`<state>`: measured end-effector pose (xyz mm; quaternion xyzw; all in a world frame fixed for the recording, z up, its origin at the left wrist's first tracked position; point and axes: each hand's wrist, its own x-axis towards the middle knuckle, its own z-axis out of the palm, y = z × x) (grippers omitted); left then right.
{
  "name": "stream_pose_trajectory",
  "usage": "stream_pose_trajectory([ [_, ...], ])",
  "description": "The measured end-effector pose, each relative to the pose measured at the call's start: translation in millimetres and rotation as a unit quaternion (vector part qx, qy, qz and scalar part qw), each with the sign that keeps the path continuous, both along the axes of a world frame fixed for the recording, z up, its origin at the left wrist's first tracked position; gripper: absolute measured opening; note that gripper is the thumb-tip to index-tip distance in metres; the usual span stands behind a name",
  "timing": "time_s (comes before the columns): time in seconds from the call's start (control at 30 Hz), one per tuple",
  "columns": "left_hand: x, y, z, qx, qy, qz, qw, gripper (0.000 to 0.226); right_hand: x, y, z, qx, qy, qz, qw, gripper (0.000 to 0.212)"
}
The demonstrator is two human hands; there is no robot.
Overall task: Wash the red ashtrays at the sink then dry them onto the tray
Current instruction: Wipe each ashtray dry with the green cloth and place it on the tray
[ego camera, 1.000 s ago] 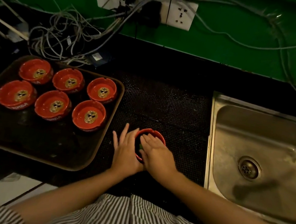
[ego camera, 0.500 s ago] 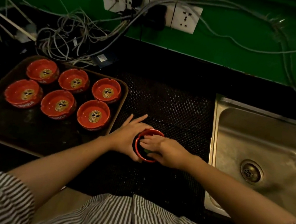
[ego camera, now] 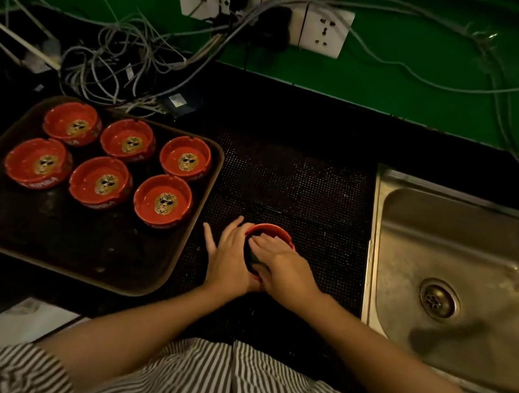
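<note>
Wall sockets point(ego camera: 264, 10) w/ tangled cables point(ego camera: 111, 71); black dotted mat point(ego camera: 294, 184).

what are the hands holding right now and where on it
A red ashtray on the black mat. The left hand cups its outer left wall; the right hand lies over its rim, fingers reaching inside, seemingly on a dark cloth.
</note>
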<state>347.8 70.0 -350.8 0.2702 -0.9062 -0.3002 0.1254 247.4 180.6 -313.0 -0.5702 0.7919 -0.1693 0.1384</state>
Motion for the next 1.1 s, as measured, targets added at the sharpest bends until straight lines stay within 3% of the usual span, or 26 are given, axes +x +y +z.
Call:
stream_pose_trajectory([
  [0.07,-5,-24,3,0.000,-0.011,-0.106,0.994,0.121,-20,2,9,0.034,0.006,0.101,0.994,0.045],
  [0.2,-30,-57,21,-0.016,-0.074,-0.310,0.948,0.125,-53,0,42,0.143,0.063,0.196,0.968,0.035],
  [0.3,-53,-68,39,-0.061,-0.132,-0.383,0.912,0.127,-64,1,57,0.166,0.148,0.179,0.958,0.025],
  [0.37,-62,-70,49,-0.111,-0.178,-0.399,0.892,0.131,-73,13,62,0.141,0.133,0.105,0.975,0.024],
  [0.47,-64,-60,57,-0.162,-0.215,-0.384,0.883,0.136,-78,45,51,0.063,0.057,-0.085,0.993,0.030],
  [0.53,-65,-46,59,-0.168,-0.211,-0.379,0.885,0.133,-73,62,29,0.017,0.072,-0.203,0.976,0.031],
  [0.6,-71,-36,60,-0.164,-0.214,-0.373,0.888,0.124,-60,72,5,0.020,0.096,-0.261,0.960,0.034],
  [0.73,-84,-26,66,-0.092,-0.181,-0.323,0.924,0.112,-43,88,-24,-0.004,0.144,-0.261,0.954,0.062],
  [0.83,-88,-20,64,0.064,-0.060,-0.240,0.967,0.109,-39,94,-35,-0.049,0.080,-0.288,0.953,0.074],
  [0.9,-85,-14,57,0.163,0.009,-0.181,0.970,0.107,-38,91,-37,-0.068,0.027,-0.319,0.945,0.083],
  [1.0,-69,-4,41,0.245,0.065,-0.115,0.960,0.104,-37,89,-37,-0.102,-0.004,-0.334,0.937,0.077],
  [1.1,-47,-4,31,0.248,0.092,-0.098,0.959,0.103,-39,88,-37,-0.126,-0.022,-0.338,0.932,0.060],
])
